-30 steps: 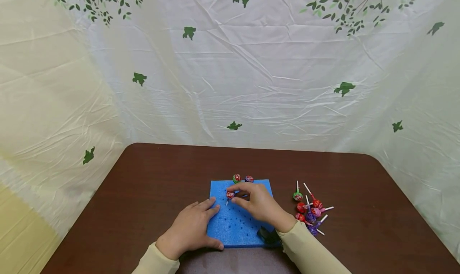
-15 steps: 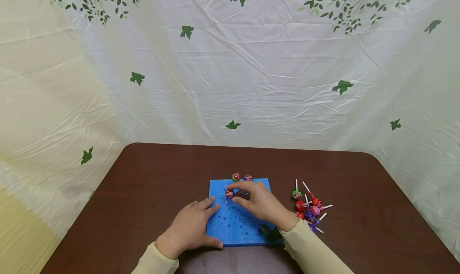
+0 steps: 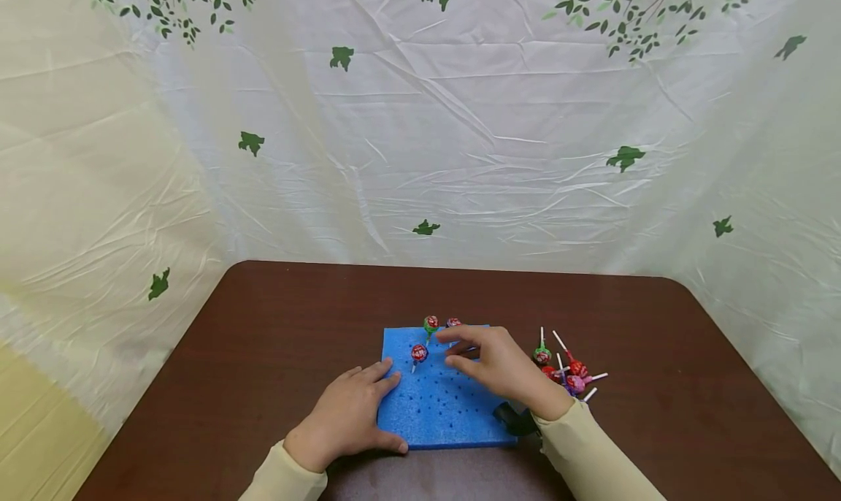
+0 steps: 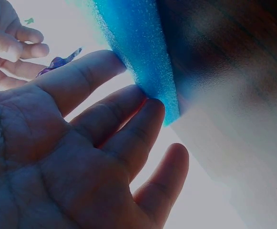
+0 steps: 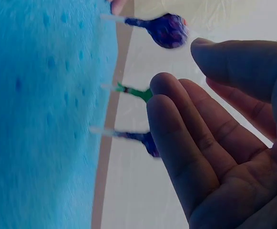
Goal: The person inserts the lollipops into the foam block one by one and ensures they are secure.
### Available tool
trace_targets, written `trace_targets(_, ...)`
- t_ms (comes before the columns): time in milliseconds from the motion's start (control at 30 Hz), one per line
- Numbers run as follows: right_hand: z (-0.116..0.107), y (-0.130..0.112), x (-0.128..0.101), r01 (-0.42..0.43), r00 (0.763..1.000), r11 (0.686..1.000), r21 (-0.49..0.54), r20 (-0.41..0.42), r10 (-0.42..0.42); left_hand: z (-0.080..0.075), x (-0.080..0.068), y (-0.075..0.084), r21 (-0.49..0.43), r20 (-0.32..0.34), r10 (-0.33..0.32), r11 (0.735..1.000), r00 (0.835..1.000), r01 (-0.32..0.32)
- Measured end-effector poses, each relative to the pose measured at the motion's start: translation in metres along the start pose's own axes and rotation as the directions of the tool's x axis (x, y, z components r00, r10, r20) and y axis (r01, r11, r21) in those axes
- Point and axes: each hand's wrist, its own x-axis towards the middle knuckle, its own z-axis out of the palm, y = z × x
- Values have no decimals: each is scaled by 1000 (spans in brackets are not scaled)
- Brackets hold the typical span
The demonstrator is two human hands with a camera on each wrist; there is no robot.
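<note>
A blue foam board [image 3: 443, 413] with rows of small holes lies on the brown table [image 3: 263, 340]. Three lollipops stand in it: a red one [image 3: 419, 353] near the left side, and two at the far edge [image 3: 431, 323] [image 3: 453, 322]. My left hand [image 3: 348, 413] lies flat against the board's left edge, its fingers [image 4: 128, 109] touching the foam [image 4: 138, 47]. My right hand [image 3: 493, 362] hovers above the board's right half, relaxed and holding nothing. In the right wrist view, its straight fingers [image 5: 186, 143] are clear of the standing lollipops [image 5: 169, 29].
Several loose lollipops [image 3: 568, 377] lie in a pile on the table just right of the board, partly behind my right hand. A leaf-printed white sheet [image 3: 420, 121] hangs round the table's back and sides.
My right hand has let go of the red lollipop, which now stands in the foam, and has drawn away to the right. The left hand has stayed put.
</note>
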Motion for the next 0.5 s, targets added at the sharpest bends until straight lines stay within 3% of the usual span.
trace_targets(500, -38, 29, -35, -92, 994, 996, -23, -63, 90, 0, 0, 0, -2, -10, 9, 1000, 1000, -9)
